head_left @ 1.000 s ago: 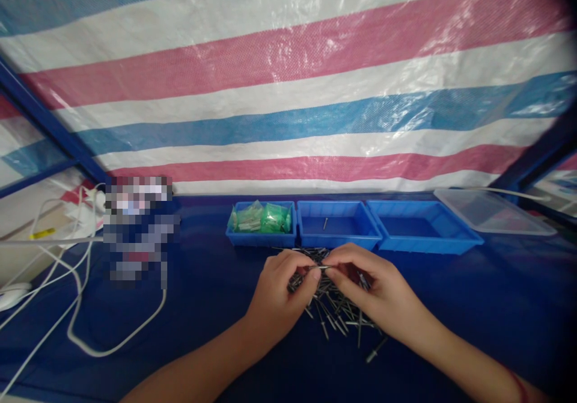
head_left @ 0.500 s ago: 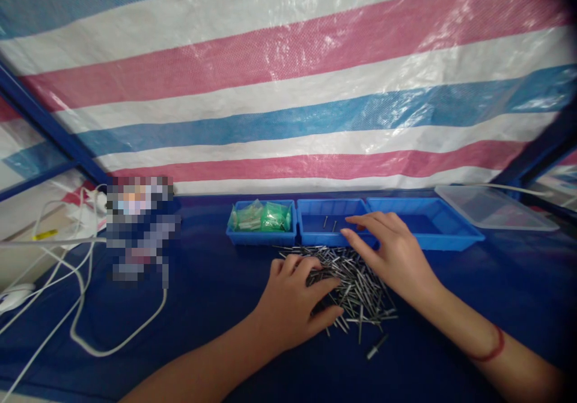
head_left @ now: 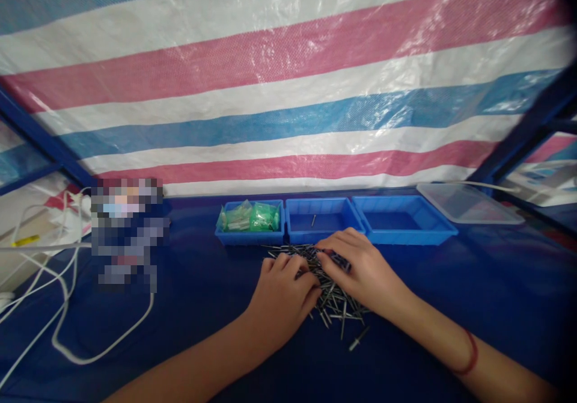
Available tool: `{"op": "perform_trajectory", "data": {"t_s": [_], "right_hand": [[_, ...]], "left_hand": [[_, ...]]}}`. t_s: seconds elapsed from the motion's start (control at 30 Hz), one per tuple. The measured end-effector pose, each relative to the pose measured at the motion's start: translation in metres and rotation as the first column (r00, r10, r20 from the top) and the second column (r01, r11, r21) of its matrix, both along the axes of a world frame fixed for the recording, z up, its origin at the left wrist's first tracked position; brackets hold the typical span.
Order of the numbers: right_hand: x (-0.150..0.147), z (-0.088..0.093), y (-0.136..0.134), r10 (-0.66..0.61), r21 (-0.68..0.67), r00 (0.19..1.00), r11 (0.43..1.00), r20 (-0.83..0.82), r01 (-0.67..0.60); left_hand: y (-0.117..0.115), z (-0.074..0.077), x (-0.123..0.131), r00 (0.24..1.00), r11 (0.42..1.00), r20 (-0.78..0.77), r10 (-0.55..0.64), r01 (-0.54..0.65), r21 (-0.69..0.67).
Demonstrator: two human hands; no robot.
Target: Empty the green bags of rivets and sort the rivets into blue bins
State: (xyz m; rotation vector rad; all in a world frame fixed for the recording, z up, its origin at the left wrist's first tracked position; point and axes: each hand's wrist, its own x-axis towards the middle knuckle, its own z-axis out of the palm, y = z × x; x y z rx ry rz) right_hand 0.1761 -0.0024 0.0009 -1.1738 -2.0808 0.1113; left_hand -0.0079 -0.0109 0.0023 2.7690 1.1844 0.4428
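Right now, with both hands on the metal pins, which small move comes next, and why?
Probably pinch one pin from the pile of metal pins with the right hand and lift it: it and the left hand both rest on the pile, and the middle blue tray behind shows a lone pin.

A table covered in dark blue cloth [head_left: 451, 307] carries a loose pile of thin grey metal pins [head_left: 336, 304] under the left hand [head_left: 282, 298] and the right hand [head_left: 360, 270]. Just beyond both hands stand three shallow blue plastic trays [head_left: 322, 236] in a row. A clear plastic lid [head_left: 469, 203] lies farther off past the right hand, and a white cable [head_left: 103, 346] loops well out from the left hand.
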Motion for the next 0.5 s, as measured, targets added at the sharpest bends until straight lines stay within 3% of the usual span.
{"op": "perform_trajectory", "data": {"t_s": [0.1,0.2,0.37,0.5], "right_hand": [[0.001,0.001,-0.001,0.022,-0.030,0.999,0.999,0.031,-0.021],[0.000,0.001,-0.003,-0.009,-0.067,1.000,0.998,-0.008,0.009],[-0.008,0.003,-0.008,-0.006,-0.205,0.960,0.977,-0.280,-0.053],[-0.016,0.004,-0.012,-0.017,-0.261,0.916,0.960,-0.401,-0.096]], "left_hand": [[0.003,0.008,0.003,1.000,1.000,-0.022,0.020,-0.021,-0.018],[0.007,0.013,0.002,0.996,0.998,0.068,0.063,-0.060,-0.036],[0.011,0.010,-0.005,0.929,0.984,0.336,0.155,-0.113,-0.141],[0.007,0.003,-0.006,0.890,0.979,0.429,0.151,-0.074,-0.191]]}}
